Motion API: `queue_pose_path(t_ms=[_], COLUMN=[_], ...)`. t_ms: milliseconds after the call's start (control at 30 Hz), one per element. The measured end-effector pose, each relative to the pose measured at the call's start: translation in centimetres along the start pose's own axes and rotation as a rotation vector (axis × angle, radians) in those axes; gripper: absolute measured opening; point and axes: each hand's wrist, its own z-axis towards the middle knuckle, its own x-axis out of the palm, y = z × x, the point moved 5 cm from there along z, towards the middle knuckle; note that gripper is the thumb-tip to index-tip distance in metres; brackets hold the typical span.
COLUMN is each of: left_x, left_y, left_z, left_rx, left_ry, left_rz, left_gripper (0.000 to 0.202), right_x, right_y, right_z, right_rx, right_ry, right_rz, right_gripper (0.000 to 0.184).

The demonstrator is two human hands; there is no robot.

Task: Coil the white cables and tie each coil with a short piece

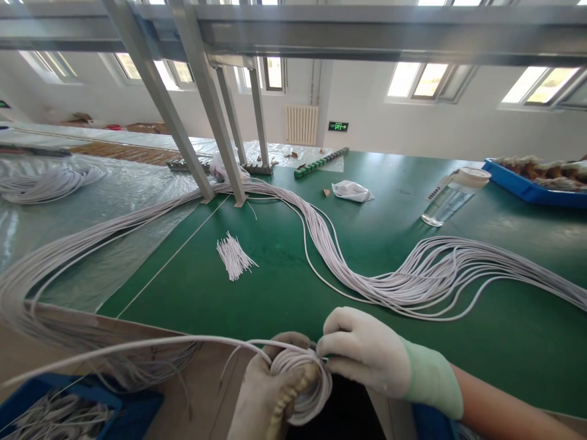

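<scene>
My left hand [279,388], in a stained white work glove, is wrapped round a small coil of white cable [305,412] in front of the table edge. Its thumb lies across the coil, and a length of cable runs off to the left. My right hand [367,351], in a white glove with a pale green cuff, has its fingers pinched together at the coil's upper right edge. What sits between those fingertips is hidden. Beyond the hands, a long bundle of white cables [339,256] curves over the green table [275,293].
A pile of short white cable pieces [235,256], a plastic bag [352,190] and a water bottle [455,195] are on the table. Metal frame posts [208,104] rise from it. A blue tray [532,190] is far right; a blue bin [137,415] with cables stands lower left.
</scene>
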Motion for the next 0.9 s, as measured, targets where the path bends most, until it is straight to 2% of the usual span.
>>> queue_pose_path(t_ms=[100, 167, 267, 333, 433, 533, 600, 667, 733, 800, 833, 900], left_x=[0.2, 0.4, 0.7, 0.7, 0.4, 0.0, -0.3, -0.6, -0.9, -1.0, -1.0, -1.0], left_y=[0.3, 0.3, 0.1, -0.2, -0.5, -0.3, 0.2, 0.5, 0.6, 0.3, 0.1, 0.0], left_z=[-0.3, -0.3, -0.4, -0.5, -0.8, -0.9, -0.6, -0.1, 0.2, 0.2, 0.1, -0.2], left_rx=[-0.021, -0.022, -0.043, -0.015, 0.077, 0.15, 0.145, 0.099, 0.065, 0.081, 0.092, 0.092], left_ry=[0.041, 0.06, 0.06, 0.054, -0.021, -0.083, -0.098, -0.115, -0.114, -0.095, -0.082, -0.054], left_rz=[-0.028, -0.039, -0.062, -0.027, 0.186, 0.363, 0.342, 0.222, 0.099, 0.06, 0.068, 0.082], left_gripper=[0.054, 0.055, 0.055, 0.052, 0.043, 0.035, 0.038, 0.045, 0.049, 0.047, 0.046, 0.045], right_x=[-0.1, 0.1, 0.3, 0.4, 0.6, 1.5, 1.9, 1.5, 0.5, -0.6, -0.8, -0.8], right_y=[0.4, 0.8, 1.4, 1.6, 0.8, -0.8, -1.4, -1.9, -2.1, -1.9, -1.4, -0.4], right_z=[0.4, 0.6, 0.7, 0.8, 1.0, 0.9, 0.9, 1.0, 0.9, 0.7, 0.7, 0.8], right_rx=[-0.11, -0.155, -0.123, -0.003, 0.344, 0.727, 0.831, 0.814, 0.728, 0.545, 0.417, 0.158], right_ry=[0.04, 0.092, 0.138, 0.123, 0.079, 0.169, 0.221, 0.145, -0.021, -0.142, -0.143, -0.067], right_rz=[-0.164, -0.276, -0.365, -0.305, -0.104, 0.153, 0.282, 0.336, 0.339, 0.267, 0.214, 0.1], right_gripper=[0.027, 0.028, 0.027, 0.024, 0.02, 0.022, 0.025, 0.026, 0.022, 0.016, 0.018, 0.022])
